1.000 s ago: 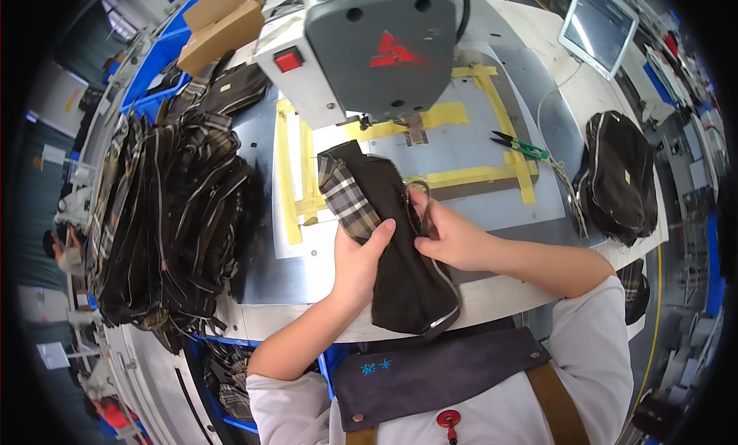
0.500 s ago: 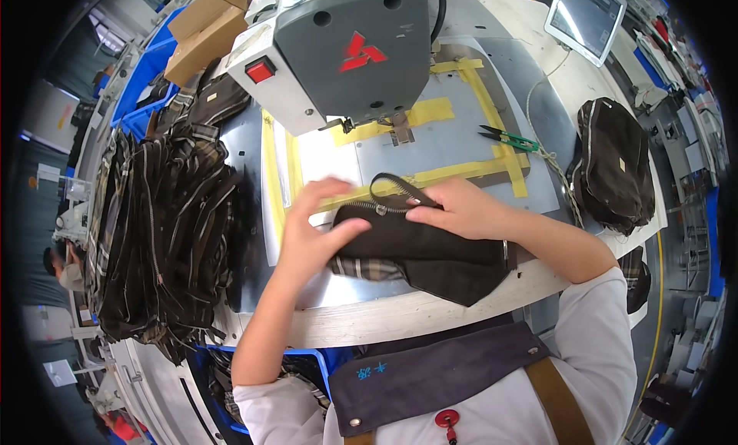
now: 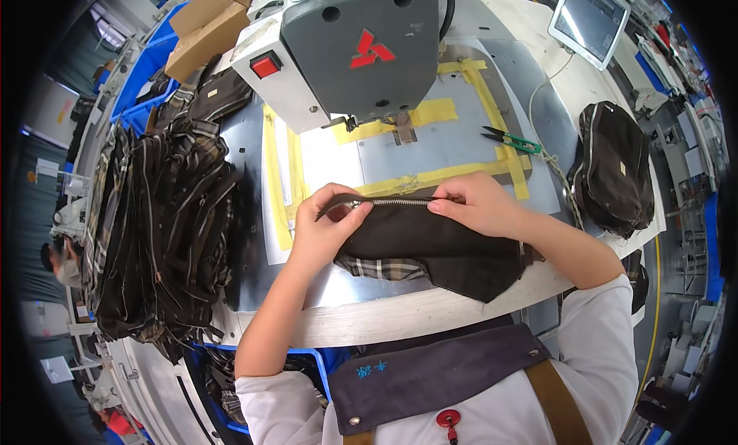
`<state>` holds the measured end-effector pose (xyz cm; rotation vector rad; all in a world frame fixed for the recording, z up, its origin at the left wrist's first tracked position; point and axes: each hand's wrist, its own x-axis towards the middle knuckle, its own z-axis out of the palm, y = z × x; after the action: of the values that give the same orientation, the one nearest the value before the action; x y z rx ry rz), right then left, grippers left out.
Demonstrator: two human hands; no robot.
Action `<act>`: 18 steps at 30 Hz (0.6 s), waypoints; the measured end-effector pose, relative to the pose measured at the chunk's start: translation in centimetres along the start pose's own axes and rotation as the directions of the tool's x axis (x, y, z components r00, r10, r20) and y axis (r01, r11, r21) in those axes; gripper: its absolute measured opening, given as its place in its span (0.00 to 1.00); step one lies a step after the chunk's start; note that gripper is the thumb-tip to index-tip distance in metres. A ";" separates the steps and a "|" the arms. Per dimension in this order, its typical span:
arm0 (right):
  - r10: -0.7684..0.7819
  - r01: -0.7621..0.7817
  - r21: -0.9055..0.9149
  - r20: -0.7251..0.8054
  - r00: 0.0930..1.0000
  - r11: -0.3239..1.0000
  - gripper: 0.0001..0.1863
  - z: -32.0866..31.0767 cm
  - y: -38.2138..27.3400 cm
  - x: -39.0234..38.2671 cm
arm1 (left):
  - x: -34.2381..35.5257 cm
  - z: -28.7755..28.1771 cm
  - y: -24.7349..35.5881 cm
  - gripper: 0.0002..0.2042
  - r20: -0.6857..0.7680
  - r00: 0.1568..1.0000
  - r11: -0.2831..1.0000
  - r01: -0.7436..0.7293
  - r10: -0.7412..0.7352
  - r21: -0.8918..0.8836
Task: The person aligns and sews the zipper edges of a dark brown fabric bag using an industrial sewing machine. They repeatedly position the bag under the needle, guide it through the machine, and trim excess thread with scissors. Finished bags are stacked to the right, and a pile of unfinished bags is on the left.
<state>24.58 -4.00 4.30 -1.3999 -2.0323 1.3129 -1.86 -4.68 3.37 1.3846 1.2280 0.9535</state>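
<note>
A dark brown fabric piece (image 3: 438, 245) with a plaid lining strip lies at the table's near edge, below the sewing machine head (image 3: 361, 49). Along its upper edge a metal zipper (image 3: 400, 202) is stretched straight between my hands. My left hand (image 3: 327, 218) pinches the zipper's left end, near the slider, with a bit of tape curling past the fingers. On the right, my right hand (image 3: 473, 207) pinches the zipper between thumb and fingers. The fabric's lower corner points down over the wooden edge.
A tall heap of dark zippered pieces (image 3: 161, 237) stands at the left. Green thread snips (image 3: 513, 140) lie on the taped metal plate (image 3: 377, 157). At the right are a stack of brown pouches (image 3: 615, 164) and a tablet screen (image 3: 590, 22). A blue bin (image 3: 319, 360) sits below the table.
My left hand has closed on the zipper's left end. The zipper, looped before, is now pulled straight. My right hand has shifted slightly right along it.
</note>
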 end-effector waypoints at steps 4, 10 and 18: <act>-0.218 0.221 0.019 -0.094 0.971 0.975 0.16 1.2 -0.7 1.2 | 1.3 2.4 1.5 0.11 0.067 0.998 1.000 -0.004 0.005 -0.018; -0.017 0.086 0.288 -0.234 0.972 0.954 0.16 1.1 0.1 3.5 | 3.4 0.2 0.4 0.10 -0.032 0.993 0.984 0.117 -0.114 0.133; -0.116 0.074 0.427 0.073 0.991 0.901 0.14 0.5 0.5 5.9 | 4.6 0.7 0.9 0.07 0.241 0.925 0.874 -0.361 0.293 0.325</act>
<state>21.83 0.88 2.39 -1.0431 -1.7026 1.6805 -0.19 -0.26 3.85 1.9826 1.0802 0.8228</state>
